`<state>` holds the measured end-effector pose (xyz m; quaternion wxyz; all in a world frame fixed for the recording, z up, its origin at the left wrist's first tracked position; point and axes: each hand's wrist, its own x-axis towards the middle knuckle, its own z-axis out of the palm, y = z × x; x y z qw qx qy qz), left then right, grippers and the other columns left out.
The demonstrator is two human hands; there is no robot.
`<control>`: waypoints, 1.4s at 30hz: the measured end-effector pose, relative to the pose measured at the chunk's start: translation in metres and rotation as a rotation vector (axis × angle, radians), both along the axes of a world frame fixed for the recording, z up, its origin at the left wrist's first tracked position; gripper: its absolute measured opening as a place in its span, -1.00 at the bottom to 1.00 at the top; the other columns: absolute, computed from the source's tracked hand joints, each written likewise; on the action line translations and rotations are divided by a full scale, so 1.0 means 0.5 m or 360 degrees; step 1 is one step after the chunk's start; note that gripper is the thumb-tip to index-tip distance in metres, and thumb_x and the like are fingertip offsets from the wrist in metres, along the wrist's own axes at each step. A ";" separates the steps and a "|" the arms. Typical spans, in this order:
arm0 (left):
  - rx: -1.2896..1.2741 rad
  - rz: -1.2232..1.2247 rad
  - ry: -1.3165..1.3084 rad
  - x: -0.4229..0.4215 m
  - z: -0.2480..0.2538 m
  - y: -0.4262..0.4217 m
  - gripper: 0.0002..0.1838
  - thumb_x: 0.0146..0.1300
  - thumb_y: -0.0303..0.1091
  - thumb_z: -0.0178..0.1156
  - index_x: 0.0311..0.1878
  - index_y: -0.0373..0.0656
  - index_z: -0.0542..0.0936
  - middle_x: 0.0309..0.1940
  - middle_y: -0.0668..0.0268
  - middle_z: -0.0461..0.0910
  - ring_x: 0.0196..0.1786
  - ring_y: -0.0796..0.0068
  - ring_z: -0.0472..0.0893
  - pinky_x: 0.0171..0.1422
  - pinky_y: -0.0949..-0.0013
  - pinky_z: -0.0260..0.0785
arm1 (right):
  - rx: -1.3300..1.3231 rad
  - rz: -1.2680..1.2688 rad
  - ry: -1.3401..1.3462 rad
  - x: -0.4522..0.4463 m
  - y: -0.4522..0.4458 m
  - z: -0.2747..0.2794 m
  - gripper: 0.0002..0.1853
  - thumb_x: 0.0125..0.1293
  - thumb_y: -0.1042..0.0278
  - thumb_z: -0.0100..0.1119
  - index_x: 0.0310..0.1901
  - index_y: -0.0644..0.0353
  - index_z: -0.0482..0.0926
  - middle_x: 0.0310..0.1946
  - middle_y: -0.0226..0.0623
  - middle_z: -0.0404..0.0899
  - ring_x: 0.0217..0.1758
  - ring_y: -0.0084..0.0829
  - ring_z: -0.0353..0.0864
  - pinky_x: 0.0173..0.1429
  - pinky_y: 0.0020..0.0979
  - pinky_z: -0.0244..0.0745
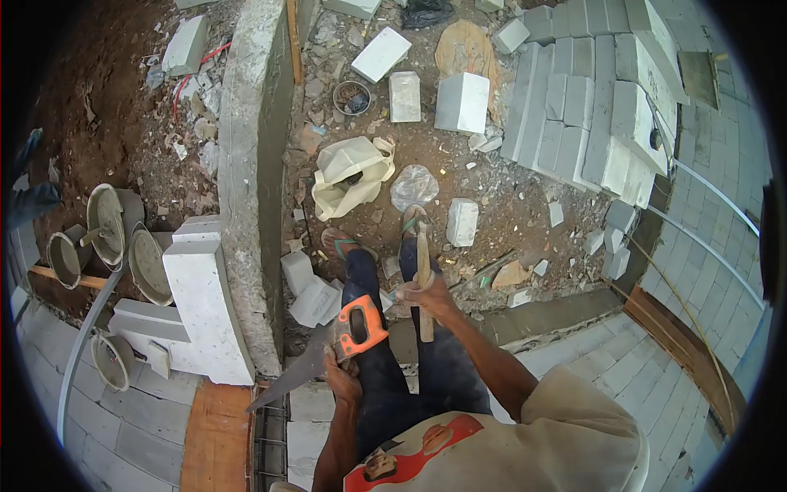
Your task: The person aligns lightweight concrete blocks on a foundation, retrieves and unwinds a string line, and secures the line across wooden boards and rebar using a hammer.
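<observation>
My left hand (343, 377) is closed on a handsaw, gripping the blade close to its orange handle (361, 326). The dark saw blade (291, 375) slants down to the left, toward a wooden board. My right hand (428, 297) is wrapped round a wooden stick (424, 262), held upright over my right leg. Its far end lies near my sandalled foot, and I cannot make out whether a tool head is fixed there. Pale broken blocks (316, 302) lie on the ground beside my left leg.
A concrete wall (254, 164) runs along the left, with mortar buckets (150, 266) and white blocks (209, 287) beyond it. Stacked grey blocks (566, 107) stand at the upper right. A cream sack (352, 176), a small bowl (352, 97) and rubble lie ahead. Orange-brown board (215, 435) sits lower left.
</observation>
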<state>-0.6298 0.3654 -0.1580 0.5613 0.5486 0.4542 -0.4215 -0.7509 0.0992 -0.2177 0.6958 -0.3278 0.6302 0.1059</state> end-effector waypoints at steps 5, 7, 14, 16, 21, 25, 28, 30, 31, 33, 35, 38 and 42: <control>0.0265 0.0006 0.0037 -0.099 -0.036 0.041 -0.64 0.69 0.10 0.03 -0.27 0.19 0.45 -0.62 0.66 0.18 -0.62 0.74 0.08 -0.51 0.49 -0.07 | -0.0784 0.0701 -0.0045 0.140 -0.122 -0.291 -0.07 -0.03 0.28 0.81 0.28 0.45 0.39 0.05 0.04 0.74 0.11 -0.07 0.80 0.19 -0.15 0.74; 0.0293 -0.0044 0.0071 -0.126 -0.055 0.036 -0.66 0.70 0.09 0.03 -0.26 0.19 0.45 -0.61 0.66 0.20 -0.63 0.75 0.08 -0.51 0.50 -0.07 | -0.0911 0.0845 -0.0026 0.231 -0.130 -0.379 -0.05 -0.06 0.24 0.80 0.29 0.43 0.38 0.07 0.16 0.73 0.15 0.08 0.78 0.28 -0.13 0.69; 0.0742 -0.0190 0.0239 -0.206 -0.079 0.007 -0.69 0.66 0.09 0.05 0.01 0.13 0.61 -0.36 0.64 0.60 -0.50 0.79 0.35 -0.47 0.52 0.02 | -0.1052 0.0942 0.0025 0.435 -0.009 -0.689 -0.36 0.13 0.42 0.49 0.22 0.43 0.44 -0.04 0.37 0.68 0.08 0.34 0.73 0.16 0.15 0.65; 0.0737 -0.0190 0.0203 -0.218 -0.078 0.014 -0.69 0.66 0.07 0.03 0.05 0.11 0.63 -0.32 0.62 0.63 -0.47 0.78 0.38 -0.46 0.54 0.04 | -0.0998 0.0865 0.0004 0.435 -0.018 -0.698 -0.43 0.16 0.46 0.39 0.20 0.44 0.45 -0.05 0.39 0.68 0.07 0.35 0.73 0.16 0.15 0.65; 0.0641 -0.0228 0.0194 -0.229 -0.086 -0.004 -0.68 0.67 0.06 0.00 -0.02 0.09 0.61 -0.40 0.64 0.56 -0.52 0.79 0.32 -0.48 0.54 0.02 | -0.0968 0.0616 0.0117 0.308 -0.084 -0.573 -0.49 0.20 0.48 0.26 0.20 0.48 0.50 -0.02 0.41 0.69 0.15 0.31 0.71 0.21 0.07 0.63; 0.0547 -0.0438 0.0024 -0.225 -0.074 -0.036 -0.66 0.67 0.07 -0.04 -0.17 0.13 0.55 -0.55 0.66 0.36 -0.60 0.77 0.15 -0.53 0.53 -0.06 | -0.1001 0.0378 0.0263 0.186 -0.191 -0.455 -0.49 0.17 0.48 0.25 0.20 0.38 0.52 -0.09 0.34 0.72 0.08 0.31 0.74 0.17 0.09 0.64; 0.0474 -0.0449 0.0089 -0.221 -0.078 -0.045 -0.65 0.68 0.08 0.02 -0.16 0.08 0.56 -0.50 0.63 0.41 -0.59 0.76 0.17 -0.52 0.52 -0.08 | -0.1140 0.0004 0.0237 0.114 -0.270 -0.406 -0.45 0.15 0.45 0.26 0.23 0.35 0.56 -0.08 0.14 0.77 0.06 0.12 0.79 0.15 -0.07 0.65; 0.0449 -0.0527 0.0063 -0.219 -0.071 -0.052 -0.62 0.69 0.10 -0.01 -0.19 0.09 0.56 -0.52 0.63 0.36 -0.59 0.75 0.14 -0.51 0.49 -0.09 | -0.1073 -0.0067 0.0214 0.054 -0.331 -0.326 -0.47 0.15 0.45 0.26 0.21 0.34 0.57 -0.09 0.13 0.77 0.04 0.11 0.79 0.14 -0.09 0.65; 0.0444 -0.0569 0.0062 -0.219 -0.066 -0.058 -0.62 0.69 0.10 -0.01 -0.19 0.09 0.56 -0.52 0.63 0.36 -0.59 0.75 0.14 -0.51 0.49 -0.09 | -0.0977 -0.0109 0.0163 0.024 -0.355 -0.272 -0.49 0.15 0.46 0.26 0.19 0.32 0.59 -0.10 0.12 0.77 0.01 0.10 0.78 0.12 -0.12 0.65; 0.0496 -0.0642 -0.0017 -0.217 -0.058 -0.075 -0.58 0.69 0.13 -0.03 -0.22 0.09 0.56 -0.53 0.64 0.31 -0.58 0.74 0.12 -0.49 0.49 -0.07 | -0.0956 -0.0248 0.0161 -0.061 -0.377 -0.214 -0.53 0.16 0.48 0.25 0.16 0.31 0.60 -0.14 0.09 0.76 -0.04 0.11 0.77 0.10 -0.14 0.66; 0.0386 -0.0820 -0.0058 -0.208 -0.042 -0.088 -0.56 0.70 0.14 -0.04 -0.25 0.09 0.55 -0.53 0.63 0.28 -0.55 0.74 0.13 -0.47 0.48 -0.05 | -0.1126 0.0009 0.0408 -0.159 -0.402 -0.195 -0.53 0.17 0.47 0.26 0.17 0.31 0.58 -0.14 0.15 0.75 -0.01 0.14 0.78 0.09 -0.09 0.67; 0.0230 -0.1013 -0.0013 -0.192 -0.043 -0.080 -0.54 0.71 0.14 -0.06 -0.07 -0.03 0.61 -0.41 0.59 0.45 -0.42 0.66 0.39 -0.36 0.46 0.22 | -0.1019 0.0178 0.0598 -0.279 -0.452 -0.127 -0.49 0.18 0.46 0.28 0.21 0.31 0.55 -0.13 0.23 0.74 0.07 0.18 0.76 0.15 -0.01 0.65; 0.0301 -0.0820 -0.0009 -0.208 -0.080 -0.105 -0.50 0.69 0.02 0.00 0.23 -0.27 0.62 0.08 0.18 0.68 0.07 0.33 0.70 0.20 0.24 0.53 | -0.1168 0.0228 0.0704 -0.425 -0.476 -0.188 -0.44 0.18 0.46 0.28 0.27 0.33 0.51 -0.09 0.26 0.73 0.08 0.26 0.74 0.20 0.09 0.63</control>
